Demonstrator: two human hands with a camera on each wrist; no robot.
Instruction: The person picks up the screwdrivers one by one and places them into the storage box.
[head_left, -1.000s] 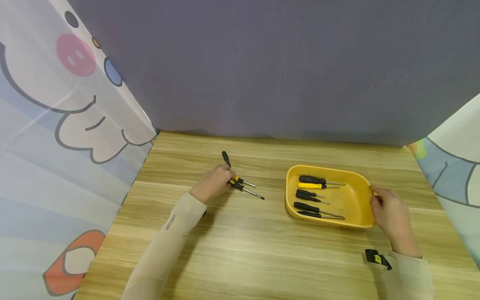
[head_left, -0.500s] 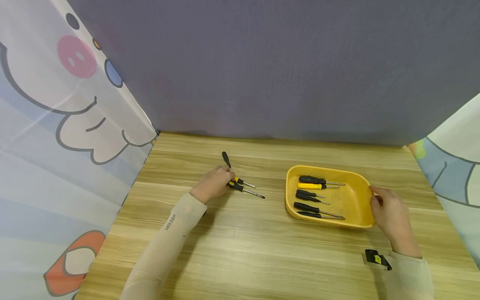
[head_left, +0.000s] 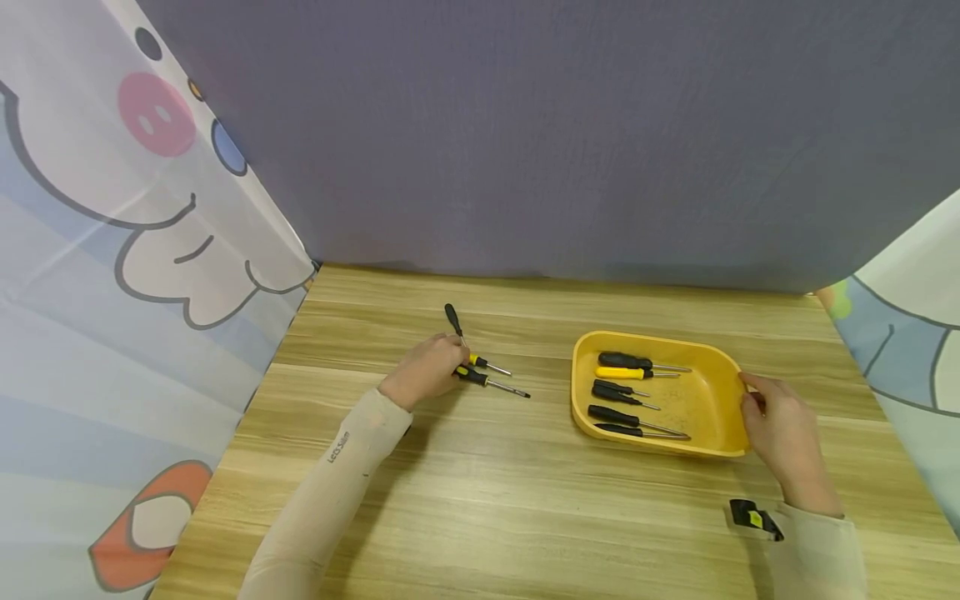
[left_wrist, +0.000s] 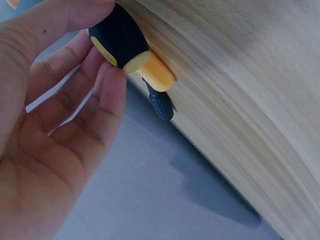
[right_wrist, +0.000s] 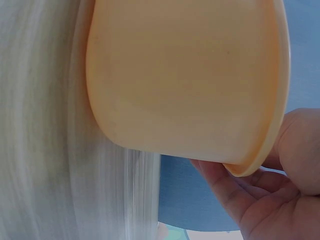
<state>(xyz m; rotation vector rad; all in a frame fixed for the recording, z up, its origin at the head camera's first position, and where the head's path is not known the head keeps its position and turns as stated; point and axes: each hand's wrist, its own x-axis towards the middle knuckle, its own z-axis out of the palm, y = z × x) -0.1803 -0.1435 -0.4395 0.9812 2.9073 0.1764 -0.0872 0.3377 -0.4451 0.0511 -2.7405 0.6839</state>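
Note:
On the left of the table in the head view, my left hand [head_left: 426, 368] pinches the handle of a black-and-yellow screwdriver [head_left: 472, 376] between thumb and fingertips, its shaft pointing right. Just behind it lies a yellow-handled screwdriver [head_left: 493, 367], partly covered by the hand. Farther back rests a black-handled screwdriver [head_left: 452, 317]. In the left wrist view the gripped handle [left_wrist: 117, 37] fills the fingertips. My right hand [head_left: 783, 433] holds the right end rim of a yellow plastic tray [head_left: 723, 404], thumb and fingers around the lip in the right wrist view.
Inside the tray, several screwdrivers lie side by side with shafts to the right, among them one with a yellow handle [head_left: 622, 372]. The wooden table [head_left: 480, 500] meets a grey panel [head_left: 562, 167] behind. A cartoon-print curtain [head_left: 112, 333] hangs at the left.

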